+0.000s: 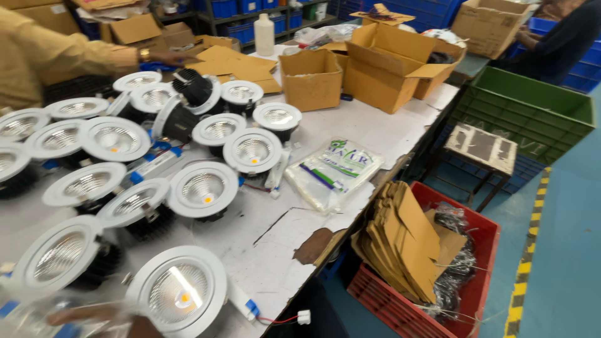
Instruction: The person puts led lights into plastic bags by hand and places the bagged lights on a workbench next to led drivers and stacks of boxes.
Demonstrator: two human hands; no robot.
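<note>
— Where was the lamp [177, 291] you reached for?

— At the desk's [350, 134] near edge, face up, just beside your blurred hand [94, 318]. I couldn't tell whether that hand gripped anything; your other hand was out of view.

— How would it handle?

— Probably stiff and fairly heavy; take its white rim, sparing the thin wire [278, 320].

Round white recessed downlight [178, 293]: ribbed reflector, amber centre, facing up, at the worktable's [275, 263] near edge, white driver alongside.
</note>
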